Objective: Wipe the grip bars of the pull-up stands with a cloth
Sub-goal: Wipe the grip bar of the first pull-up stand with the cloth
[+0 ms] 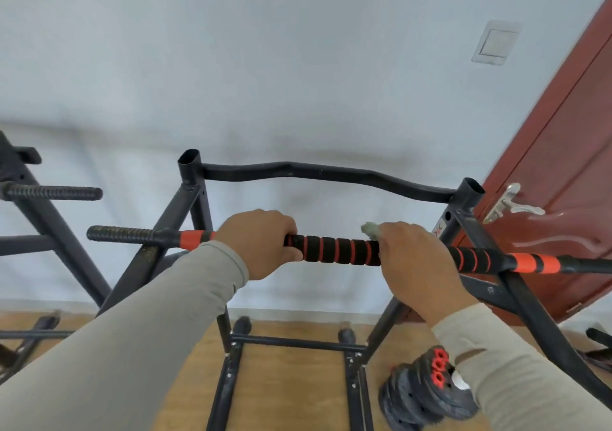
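Note:
A black pull-up stand [190,199] fills the middle of the head view. Its near grip bar [334,250] runs left to right, padded in black foam with orange rings. My left hand [261,242] is wrapped around the bar left of centre. My right hand [414,265] grips the bar right of centre with a pale green cloth [371,230] pressed under it; only a small corner of the cloth shows above the fingers. A bent black bar [331,174] joins the two uprights behind.
A second stand [49,195] stands at the left. A red-brown door [563,165] with a metal handle is at the right, a wall switch [495,43] above. Black weight plates [427,397] with orange caps lie on the wooden floor at lower right.

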Motion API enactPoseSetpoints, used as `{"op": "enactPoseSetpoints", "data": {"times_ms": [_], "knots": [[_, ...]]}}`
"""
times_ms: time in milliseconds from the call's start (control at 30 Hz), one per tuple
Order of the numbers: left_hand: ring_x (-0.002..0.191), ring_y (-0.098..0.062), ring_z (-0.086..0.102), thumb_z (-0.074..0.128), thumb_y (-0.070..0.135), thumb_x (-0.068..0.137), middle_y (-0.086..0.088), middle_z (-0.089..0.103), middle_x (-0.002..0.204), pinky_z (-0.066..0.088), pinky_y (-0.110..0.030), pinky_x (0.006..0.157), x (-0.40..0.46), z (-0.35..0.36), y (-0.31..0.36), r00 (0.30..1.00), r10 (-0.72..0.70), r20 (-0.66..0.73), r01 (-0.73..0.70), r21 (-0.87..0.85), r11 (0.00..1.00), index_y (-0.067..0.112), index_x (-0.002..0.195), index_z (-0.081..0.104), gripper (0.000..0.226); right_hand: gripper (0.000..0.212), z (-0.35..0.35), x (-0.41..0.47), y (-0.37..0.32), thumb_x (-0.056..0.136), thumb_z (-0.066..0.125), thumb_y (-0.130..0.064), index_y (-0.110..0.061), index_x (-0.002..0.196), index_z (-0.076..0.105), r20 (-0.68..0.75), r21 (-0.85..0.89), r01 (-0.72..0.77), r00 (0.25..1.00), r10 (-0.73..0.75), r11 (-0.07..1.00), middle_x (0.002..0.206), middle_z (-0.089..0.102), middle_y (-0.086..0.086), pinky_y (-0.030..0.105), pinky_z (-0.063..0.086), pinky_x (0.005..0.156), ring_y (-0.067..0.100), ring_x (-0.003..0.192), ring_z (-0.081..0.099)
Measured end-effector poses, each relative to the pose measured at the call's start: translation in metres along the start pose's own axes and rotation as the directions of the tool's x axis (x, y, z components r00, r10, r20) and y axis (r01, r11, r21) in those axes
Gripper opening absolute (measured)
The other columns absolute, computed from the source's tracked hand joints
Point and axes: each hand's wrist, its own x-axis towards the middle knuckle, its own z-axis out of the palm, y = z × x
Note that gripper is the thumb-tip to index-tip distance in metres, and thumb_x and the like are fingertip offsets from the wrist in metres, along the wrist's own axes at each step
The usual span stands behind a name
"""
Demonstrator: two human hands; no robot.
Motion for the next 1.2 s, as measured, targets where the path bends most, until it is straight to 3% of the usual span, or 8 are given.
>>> {"op": "enactPoseSetpoints", "data": {"times_ms": [133,333,533,700,767,833,967,1200], "knots": [[0.08,-0.011,0.062,0.059,0.058,0.091,0.011,0.063,0.089,0.055,-0.032,0.076,-0.002,-0.001,0.004,1.0,-0.022,-0.003,0.022,-0.004,1.0,0.033,0.109,0.063,0.031,0.026,0.002,0.012,-0.052,0.09,0.063,-0.023,-0.027,0.115,0.06,0.008,0.138,0.041,0.999,-0.043,0.99,0.087,0.056,-0.007,0.032,0.05,0.081,0.015,0.081,0.053],[0.12,-0.009,0.052,0.065,0.053,0.09,0.017,0.051,0.135,0.042,-0.033,0.108,-0.017,-0.023,-0.031,0.982,-0.082,0.171,0.099,-0.089,0.991,0.036,0.15,0.037,0.068,0.012,0.023,0.027,-0.07,0.091,0.061,-0.027,-0.027,0.102,0.059,-0.083,0.297,0.096,0.994,-0.074,0.95,0.08,0.052,-0.01,0.031,0.047,0.082,0.014,0.076,0.051],[0.087,-0.006,0.064,0.061,0.045,0.092,0.016,0.067,0.093,0.053,-0.032,0.086,-0.021,-0.023,-0.073,0.976,-0.083,0.204,0.082,0.01,0.997,0.04,0.102,0.065,0.011,0.026,0.027,0.018,-0.065,0.099,0.05,-0.026,-0.027,0.119,0.066,-0.162,0.333,0.086,0.986,-0.032,0.939,0.093,0.067,-0.007,0.035,0.051,0.089,0.017,0.086,0.059],[0.08,-0.006,0.061,0.063,0.048,0.09,0.016,0.062,0.087,0.053,-0.029,0.079,-0.02,-0.018,-0.082,0.99,0.019,0.141,-0.02,0.003,1.0,0.039,0.097,0.062,0.011,0.041,0.02,0.01,-0.079,0.1,0.034,-0.031,-0.029,0.127,0.065,-0.139,0.254,-0.073,0.984,0.111,0.964,0.094,0.07,-0.008,0.036,0.052,0.087,0.017,0.083,0.056],[0.08,-0.008,0.061,0.063,0.048,0.09,0.014,0.062,0.087,0.053,-0.029,0.079,-0.02,-0.016,-0.085,0.991,0.049,0.123,-0.049,-0.002,0.999,0.039,0.096,0.062,0.01,0.033,0.015,0.012,-0.106,0.097,0.043,-0.027,-0.027,0.119,0.066,-0.136,0.236,-0.097,0.982,0.131,0.967,0.09,0.069,-0.007,0.036,0.051,0.085,0.017,0.079,0.054],[0.078,-0.008,0.061,0.062,0.047,0.09,0.013,0.062,0.086,0.052,-0.028,0.078,-0.02,-0.014,-0.089,0.992,0.078,0.097,-0.076,-0.022,0.997,0.039,0.093,0.063,0.009,0.015,0.008,0.019,-0.147,0.093,0.051,-0.023,-0.026,0.101,0.063,-0.141,0.283,-0.058,0.985,0.102,0.957,0.08,0.062,-0.006,0.036,0.051,0.079,0.018,0.074,0.055],[0.074,-0.01,0.061,0.06,0.039,0.091,0.011,0.061,0.079,0.052,-0.029,0.075,-0.02,-0.008,-0.096,0.993,0.107,0.04,-0.104,-0.082,0.991,0.032,0.078,0.059,0.015,0.026,0.013,0.032,-0.202,0.088,0.034,-0.019,-0.02,0.097,0.059,-0.176,0.314,0.054,0.984,0.002,0.948,0.083,0.061,-0.002,0.038,0.049,0.082,0.021,0.076,0.053],[0.082,-0.008,0.06,0.067,0.046,0.088,0.014,0.059,0.088,0.053,-0.029,0.081,-0.02,0.003,-0.109,0.988,0.157,0.008,-0.15,-0.246,0.957,0.038,0.097,0.065,0.012,0.028,0.017,0.012,-0.105,0.095,0.059,-0.012,-0.03,0.117,0.058,-0.186,0.128,0.191,0.968,-0.166,0.973,0.092,0.066,-0.009,0.032,0.054,0.074,0.014,0.08,0.056]]}}
